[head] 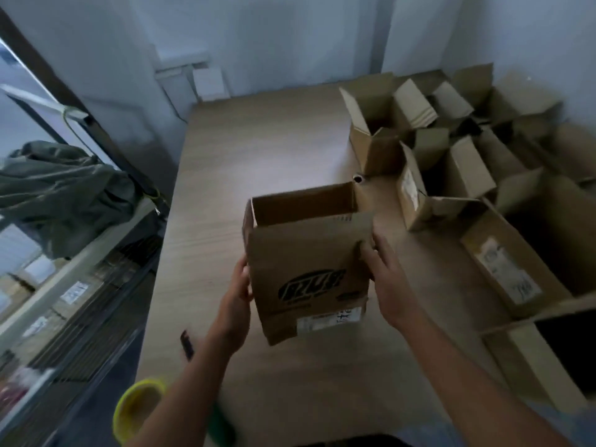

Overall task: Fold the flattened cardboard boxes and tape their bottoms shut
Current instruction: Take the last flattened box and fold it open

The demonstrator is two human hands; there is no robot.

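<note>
An opened box (309,269) is being held at the middle of the bench (258,150), gripped between the left hand (237,298) on its left side and the right hand (387,279) on its right. Just behind it, a small tube (358,179) is being carried by the bench. A cluster of opened boxes (451,140) is being crowded along the bench's right side, from far corner to near edge. A tape roll (138,411) is being kept at the near left corner, with a slim object (187,345) just beyond it. Left of the bench, a bundle of cloth (64,188) is being borne on a shelf (106,240).
</note>
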